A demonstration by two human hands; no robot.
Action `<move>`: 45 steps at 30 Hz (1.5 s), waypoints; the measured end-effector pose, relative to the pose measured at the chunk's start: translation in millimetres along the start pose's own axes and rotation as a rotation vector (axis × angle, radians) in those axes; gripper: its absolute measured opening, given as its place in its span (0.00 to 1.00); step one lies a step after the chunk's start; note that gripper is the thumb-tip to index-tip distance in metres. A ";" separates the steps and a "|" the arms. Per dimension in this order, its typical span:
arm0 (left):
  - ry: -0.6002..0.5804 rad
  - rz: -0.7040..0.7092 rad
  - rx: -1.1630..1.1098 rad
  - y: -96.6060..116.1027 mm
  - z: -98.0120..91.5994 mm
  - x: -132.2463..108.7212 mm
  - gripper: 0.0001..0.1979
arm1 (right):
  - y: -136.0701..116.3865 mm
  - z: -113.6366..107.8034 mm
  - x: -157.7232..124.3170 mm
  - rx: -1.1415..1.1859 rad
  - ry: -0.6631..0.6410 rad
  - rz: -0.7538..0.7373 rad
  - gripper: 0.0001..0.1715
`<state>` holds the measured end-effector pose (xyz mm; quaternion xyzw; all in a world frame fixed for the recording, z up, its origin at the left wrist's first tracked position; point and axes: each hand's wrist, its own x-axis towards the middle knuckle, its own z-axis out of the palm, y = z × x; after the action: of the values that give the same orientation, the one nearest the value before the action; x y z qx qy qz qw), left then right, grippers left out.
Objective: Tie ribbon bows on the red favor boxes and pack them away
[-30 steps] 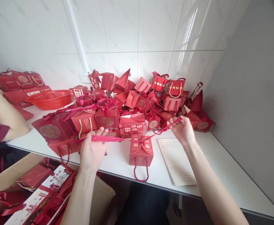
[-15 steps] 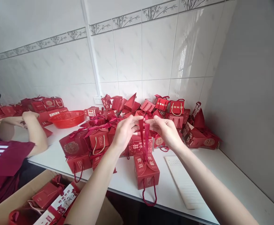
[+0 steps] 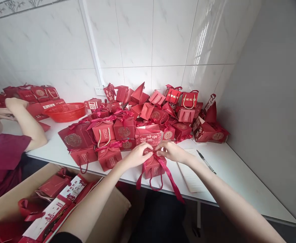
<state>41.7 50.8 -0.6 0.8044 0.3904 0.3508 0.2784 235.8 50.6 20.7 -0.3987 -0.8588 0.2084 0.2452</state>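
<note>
A small red gift box (image 3: pixel 153 168) with a rope handle stands near the front edge of the white table (image 3: pixel 229 168). A red ribbon (image 3: pixel 172 179) runs over its top, and its two loose ends hang down past the table's edge. My left hand (image 3: pixel 138 155) and my right hand (image 3: pixel 170 151) meet on top of the box, fingers pinched on the ribbon there.
Several red gift boxes and bags (image 3: pixel 148 114) are heaped against the tiled wall. A notebook (image 3: pixel 192 173) with a pen (image 3: pixel 206 161) lies right of the box. A red basket (image 3: pixel 65 111) sits at left, by another person's arm (image 3: pixel 26 125). A cardboard carton (image 3: pixel 49 206) of red bags stands below.
My hands went from stretching the ribbon wide apart, to raising its ends together above the box, to dropping onto the box top. The ribbon ends now hang loose.
</note>
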 end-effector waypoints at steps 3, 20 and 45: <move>-0.001 -0.049 0.127 8.5 -2.0 -13.4 0.08 | -3.9 3.1 -5.4 -0.126 -0.004 -0.026 0.09; -0.098 -0.313 0.185 27.4 -25.2 -47.7 0.10 | 2.1 11.9 -35.2 -0.080 -0.071 0.371 0.24; -0.330 -0.513 -0.868 -14.6 -5.8 -49.9 0.15 | 5.2 23.7 -58.4 0.836 -0.003 0.465 0.24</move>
<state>8.5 18.6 -24.9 0.5384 0.3444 0.2696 0.7203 257.7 3.8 -15.9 -0.4474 -0.5897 0.5857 0.3302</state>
